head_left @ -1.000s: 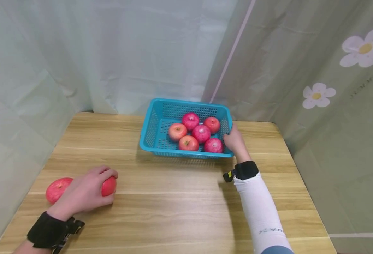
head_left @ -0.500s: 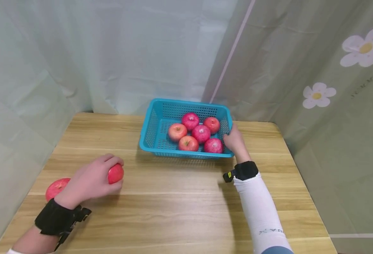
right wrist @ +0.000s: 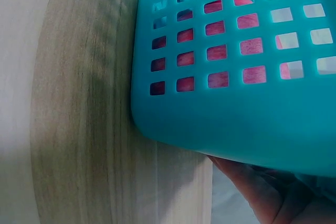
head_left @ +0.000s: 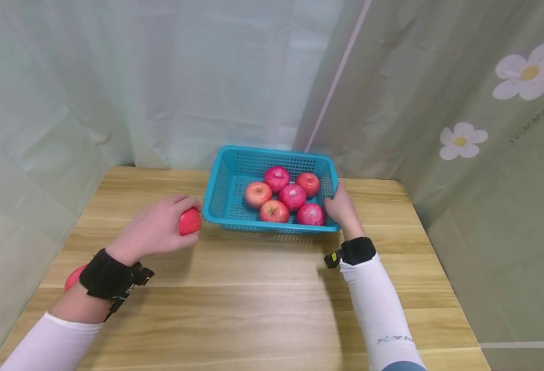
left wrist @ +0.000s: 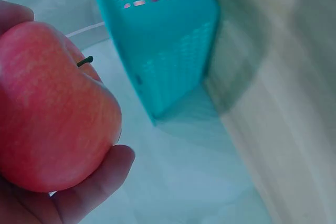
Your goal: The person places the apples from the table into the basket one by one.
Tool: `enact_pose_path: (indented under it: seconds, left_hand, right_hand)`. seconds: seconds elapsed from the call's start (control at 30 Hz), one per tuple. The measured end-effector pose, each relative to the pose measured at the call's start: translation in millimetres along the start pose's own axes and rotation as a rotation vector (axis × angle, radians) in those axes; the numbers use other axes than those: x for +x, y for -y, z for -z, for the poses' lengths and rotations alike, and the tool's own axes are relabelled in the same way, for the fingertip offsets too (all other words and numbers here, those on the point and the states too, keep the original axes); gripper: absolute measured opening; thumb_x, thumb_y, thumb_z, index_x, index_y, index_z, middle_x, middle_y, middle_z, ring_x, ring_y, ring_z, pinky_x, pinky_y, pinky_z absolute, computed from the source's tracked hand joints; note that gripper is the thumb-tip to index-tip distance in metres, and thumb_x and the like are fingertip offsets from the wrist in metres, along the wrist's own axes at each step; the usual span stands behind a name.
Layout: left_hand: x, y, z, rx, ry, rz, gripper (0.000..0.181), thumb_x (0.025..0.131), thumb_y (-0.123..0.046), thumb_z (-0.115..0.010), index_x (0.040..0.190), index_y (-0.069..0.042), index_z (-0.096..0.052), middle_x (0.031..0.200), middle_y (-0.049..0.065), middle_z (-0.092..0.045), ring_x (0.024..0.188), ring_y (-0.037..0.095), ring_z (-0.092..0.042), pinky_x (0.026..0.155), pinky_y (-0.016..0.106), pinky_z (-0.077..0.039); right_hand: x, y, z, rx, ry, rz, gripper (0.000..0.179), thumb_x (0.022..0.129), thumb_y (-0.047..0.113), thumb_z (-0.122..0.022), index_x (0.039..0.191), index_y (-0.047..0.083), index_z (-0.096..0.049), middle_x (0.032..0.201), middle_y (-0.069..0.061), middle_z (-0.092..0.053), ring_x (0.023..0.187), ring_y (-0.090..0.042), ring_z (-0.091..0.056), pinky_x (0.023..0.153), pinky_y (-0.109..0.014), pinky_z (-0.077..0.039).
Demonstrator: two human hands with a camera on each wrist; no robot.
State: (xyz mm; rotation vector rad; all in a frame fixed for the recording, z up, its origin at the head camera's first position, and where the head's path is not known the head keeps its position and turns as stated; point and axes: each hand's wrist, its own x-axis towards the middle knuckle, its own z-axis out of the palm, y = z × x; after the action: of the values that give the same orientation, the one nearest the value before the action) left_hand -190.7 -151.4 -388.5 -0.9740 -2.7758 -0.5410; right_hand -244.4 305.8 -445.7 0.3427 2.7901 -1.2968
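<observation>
My left hand (head_left: 160, 226) grips a red apple (head_left: 190, 222), just off the left end of a blue plastic basket (head_left: 214, 193). In the left wrist view the apple (left wrist: 58, 108) shows its short stem, with the thumb and a finger around it and the basket (left wrist: 152, 40) close behind. My right hand (head_left: 341, 206) holds the basket's right rim, thumb over the inside. Several apples (head_left: 292, 198) lie in the basket's middle and right. From the right wrist, the basket wall (right wrist: 226, 119) hides most of the hand (right wrist: 262, 192).
Another red apple (head_left: 74, 277) rests on the wooden table (head_left: 262, 299) at the left, mostly hidden behind the left wrist strap (head_left: 109, 275). A pale curtain (head_left: 235, 72) hangs right behind the basket and along both sides.
My left hand has carried its apple from the table's left side rightward and away from me, up to the basket's left end. The right hand and basket have stayed put.
</observation>
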Motion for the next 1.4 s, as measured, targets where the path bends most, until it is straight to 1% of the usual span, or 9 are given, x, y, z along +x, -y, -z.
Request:
enact_pose_path:
  seconds: [0.23, 0.43, 0.7, 0.83, 0.9, 1.03, 1.17, 1.3, 1.4]
  left_hand:
    - [44.6, -10.6, -2.4, 0.015, -0.021, -0.037, 0.039, 0.084, -0.034, -0.077, 0.114, -0.011, -0.068, 0.099, 0.005, -0.065, 0.079, 0.022, -0.061, 0.061, 0.036, -0.052]
    - [88.2, -14.9, -9.8, 0.004, 0.009, -0.012, 0.026, 0.091, -0.034, -0.067, 0.107, -0.014, -0.066, 0.094, 0.003, -0.061, 0.076, 0.021, -0.057, 0.057, 0.035, -0.049]
    - [139.5, -9.1, -20.9, 0.071, 0.157, 0.036, 0.025, 0.094, -0.036, -0.056, 0.100, -0.012, -0.059, 0.093, 0.009, -0.055, 0.084, 0.026, -0.054, 0.063, 0.040, -0.046]
    - [161.0, -9.0, -23.8, 0.100, 0.253, 0.104, 0.034, 0.097, -0.038, -0.056, 0.114, -0.009, -0.060, 0.114, 0.016, -0.057, 0.105, 0.033, -0.055, 0.081, 0.048, -0.051]
    - [171.0, -11.8, -23.3, 0.087, 0.296, 0.146, 0.036, 0.098, -0.036, -0.054, 0.118, -0.007, -0.058, 0.124, 0.021, -0.054, 0.116, 0.038, -0.051, 0.091, 0.052, -0.049]
    - [187.2, -21.8, -21.5, 0.049, 0.352, 0.234, 0.032, 0.102, -0.029, -0.050, 0.120, -0.003, -0.055, 0.135, 0.027, -0.049, 0.132, 0.047, -0.043, 0.106, 0.059, -0.041]
    - [194.9, -30.7, -21.6, 0.030, 0.367, 0.309, 0.042, 0.106, -0.028, -0.049, 0.136, 0.000, -0.050, 0.152, 0.032, -0.039, 0.145, 0.052, -0.033, 0.117, 0.062, -0.034]
    - [199.2, -32.0, -28.7, 0.019, 0.359, 0.347, 0.051, 0.108, -0.028, -0.051, 0.147, 0.003, -0.043, 0.157, 0.034, -0.032, 0.147, 0.053, -0.029, 0.118, 0.063, -0.035]
    - [203.4, -23.6, -43.0, 0.023, 0.345, 0.358, 0.054, 0.108, -0.028, -0.053, 0.149, 0.005, -0.040, 0.153, 0.035, -0.035, 0.143, 0.054, -0.034, 0.116, 0.065, -0.036]
  right_hand:
    - [1.0, -1, -3, -0.014, -0.005, -0.004, 0.069, 0.109, 0.014, -0.052, 0.166, -0.001, -0.017, 0.159, -0.031, -0.042, 0.143, -0.048, -0.046, 0.113, -0.066, -0.043]
    - [1.2, -1, -3, -0.009, -0.015, -0.007, 0.069, 0.109, 0.014, -0.054, 0.166, 0.000, -0.017, 0.159, -0.030, -0.042, 0.143, -0.049, -0.046, 0.112, -0.067, -0.043]
    - [1.1, -2, -2, -0.004, -0.019, -0.005, 0.069, 0.109, 0.015, -0.053, 0.166, -0.001, -0.018, 0.159, -0.030, -0.043, 0.142, -0.048, -0.047, 0.113, -0.066, -0.043]
    - [1.0, -2, -3, -0.011, -0.019, -0.009, 0.070, 0.109, 0.016, -0.053, 0.167, -0.001, -0.016, 0.159, -0.031, -0.042, 0.142, -0.048, -0.047, 0.114, -0.066, -0.042]
    - [0.9, -2, -3, -0.013, -0.024, -0.010, 0.070, 0.109, 0.015, -0.052, 0.167, -0.001, -0.016, 0.158, -0.031, -0.042, 0.142, -0.048, -0.047, 0.114, -0.066, -0.042]
    - [0.7, -2, -1, -0.017, -0.036, -0.011, 0.069, 0.109, 0.014, -0.053, 0.166, -0.002, -0.018, 0.157, -0.031, -0.044, 0.141, -0.048, -0.048, 0.114, -0.065, -0.043]
    - [0.4, -2, -2, -0.015, -0.033, -0.004, 0.069, 0.108, 0.014, -0.054, 0.165, -0.003, -0.019, 0.156, -0.031, -0.045, 0.140, -0.048, -0.049, 0.114, -0.065, -0.043]
    - [1.2, -3, -2, -0.014, -0.036, 0.003, 0.068, 0.109, 0.013, -0.053, 0.165, -0.004, -0.019, 0.156, -0.032, -0.045, 0.141, -0.048, -0.048, 0.115, -0.064, -0.042]
    - [1.9, -2, -3, -0.019, -0.041, 0.012, 0.068, 0.109, 0.013, -0.053, 0.165, -0.004, -0.019, 0.157, -0.032, -0.044, 0.142, -0.047, -0.047, 0.116, -0.063, -0.041]
